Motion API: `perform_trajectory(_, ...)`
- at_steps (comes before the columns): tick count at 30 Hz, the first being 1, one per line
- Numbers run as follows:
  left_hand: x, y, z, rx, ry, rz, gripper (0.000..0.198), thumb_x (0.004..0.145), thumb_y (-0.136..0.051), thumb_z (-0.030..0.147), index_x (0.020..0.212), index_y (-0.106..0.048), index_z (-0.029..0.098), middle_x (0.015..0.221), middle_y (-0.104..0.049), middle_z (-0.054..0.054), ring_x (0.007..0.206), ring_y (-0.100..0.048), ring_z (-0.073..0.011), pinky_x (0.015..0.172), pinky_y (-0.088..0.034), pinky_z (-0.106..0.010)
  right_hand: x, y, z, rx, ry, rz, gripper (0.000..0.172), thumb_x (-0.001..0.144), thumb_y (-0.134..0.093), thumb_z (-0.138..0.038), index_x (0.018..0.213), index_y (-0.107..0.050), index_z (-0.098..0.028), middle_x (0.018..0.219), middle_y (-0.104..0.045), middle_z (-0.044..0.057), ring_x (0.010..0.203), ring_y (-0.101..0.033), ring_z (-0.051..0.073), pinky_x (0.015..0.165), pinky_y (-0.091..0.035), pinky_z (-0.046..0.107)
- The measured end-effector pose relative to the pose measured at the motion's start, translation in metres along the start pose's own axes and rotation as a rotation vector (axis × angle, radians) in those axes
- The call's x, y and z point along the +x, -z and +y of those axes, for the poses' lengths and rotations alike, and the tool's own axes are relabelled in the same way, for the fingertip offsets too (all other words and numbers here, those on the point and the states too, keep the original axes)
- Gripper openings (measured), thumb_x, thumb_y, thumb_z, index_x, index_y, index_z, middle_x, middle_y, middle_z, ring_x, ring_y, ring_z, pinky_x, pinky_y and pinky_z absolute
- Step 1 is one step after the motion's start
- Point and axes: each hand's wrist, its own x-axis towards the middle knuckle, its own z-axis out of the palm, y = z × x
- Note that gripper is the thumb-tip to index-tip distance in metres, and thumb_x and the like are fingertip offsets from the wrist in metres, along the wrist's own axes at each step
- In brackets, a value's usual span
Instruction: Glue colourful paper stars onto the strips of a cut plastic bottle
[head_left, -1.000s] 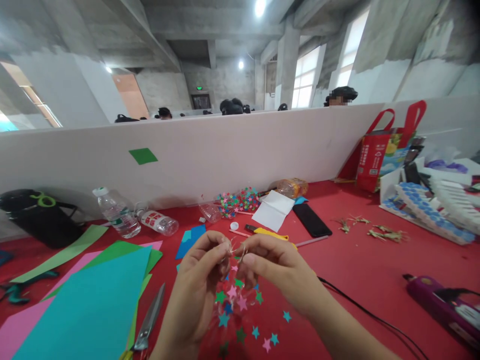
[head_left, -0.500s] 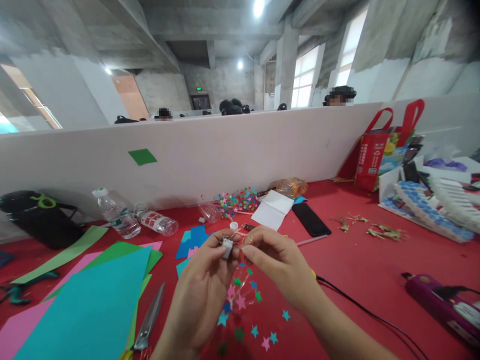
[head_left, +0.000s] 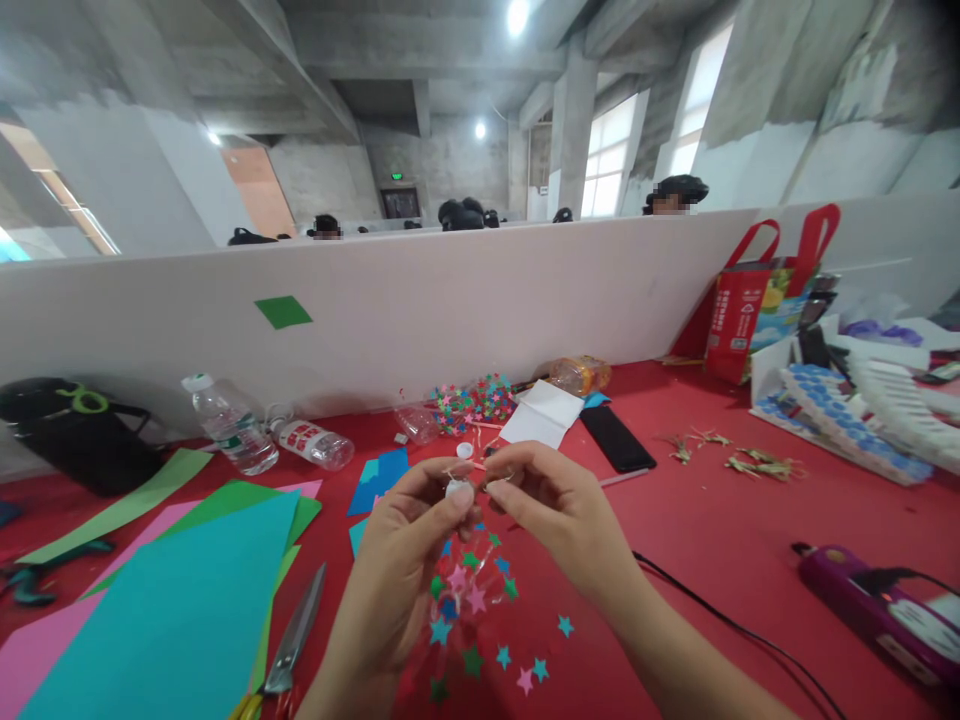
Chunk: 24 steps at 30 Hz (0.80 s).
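Observation:
Between the thumb and fingers of my left hand (head_left: 397,545) is a small whitish-grey block (head_left: 453,488), partly covered by the thumb. My right hand (head_left: 559,505) is closed in a pinch on a thin, pale wire-like strand (head_left: 508,477), close beside the block. Whether strand and block are joined I cannot make out. Both hands are raised over the table, fingertips nearly meeting. Below them lie loose paper stars in several colours, such as a pink star (head_left: 476,599) and a blue star (head_left: 440,631). Some seem to have clear strips attached.
At the left are scissors (head_left: 296,640) and stacked coloured sheets (head_left: 172,600). Plastic bottles (head_left: 311,443) and a black bag (head_left: 75,440) line the white partition (head_left: 450,300). A phone (head_left: 618,438), a purple power strip (head_left: 870,610) and a black cord (head_left: 720,616) are on the right.
My left thumb has moved up over the grey block, covering more of it. The right hand has shifted slightly, still pinching the strand. The whole view has moved a little.

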Motion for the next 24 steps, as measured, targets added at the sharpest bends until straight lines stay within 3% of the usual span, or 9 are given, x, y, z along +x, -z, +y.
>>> perform_trajectory(8,0.001,0.002,0.001,0.045,-0.047,-0.033,0.026,0.071,-0.077,0.029,0.093,-0.072,0.017,0.073,-0.067,-0.002,0.063,-0.058,-0.0103,0.057,-0.047,-0.019,0.0,0.006,-0.003,-0.179,0.117,-0.018,0.016,0.089,-0.059,-0.024,0.091,-0.074,-0.026,0.093,-0.068,0.002,0.089,-0.063,0.015,0.079,-0.049,0.029)
perform_trajectory(14,0.0,0.007,-0.003,0.186,-0.109,-0.082,0.013,0.077,-0.071,0.026,0.088,-0.069,0.019,0.063,-0.064,0.001,0.055,-0.055,-0.0091,0.051,-0.042,-0.019,-0.001,0.004,-0.004,-0.224,0.149,0.046,0.014,0.088,-0.06,-0.021,0.09,-0.073,-0.025,0.081,-0.066,0.0,0.074,-0.06,0.014,0.069,-0.049,0.028)
perform_trajectory(18,-0.001,0.006,-0.005,0.285,-0.093,-0.123,0.014,0.079,-0.069,0.03,0.087,-0.069,0.019,0.054,-0.062,0.001,0.048,-0.051,-0.0104,0.047,-0.039,-0.02,-0.004,0.003,-0.002,-0.374,0.252,0.103,0.016,0.09,-0.056,-0.021,0.096,-0.071,-0.024,0.084,-0.066,0.002,0.076,-0.061,0.015,0.07,-0.048,0.029)
perform_trajectory(21,-0.001,0.0,-0.007,0.309,-0.105,-0.125,0.018,0.078,-0.07,0.034,0.089,-0.071,0.02,0.057,-0.062,0.001,0.049,-0.053,-0.0115,0.047,-0.041,-0.022,-0.005,0.002,0.002,-0.469,0.318,0.178,0.015,0.092,-0.052,-0.02,0.097,-0.065,-0.023,0.08,-0.063,0.001,0.07,-0.059,0.014,0.066,-0.046,0.028)
perform_trajectory(24,-0.001,-0.005,-0.008,0.33,-0.152,-0.097,0.019,0.08,-0.067,0.036,0.09,-0.073,0.021,0.061,-0.063,0.001,0.051,-0.054,-0.0118,0.048,-0.042,-0.022,-0.007,0.001,0.006,-0.569,0.417,0.161,0.013,0.094,-0.049,-0.021,0.088,-0.06,-0.023,0.078,-0.061,0.002,0.07,-0.056,0.015,0.065,-0.044,0.029)
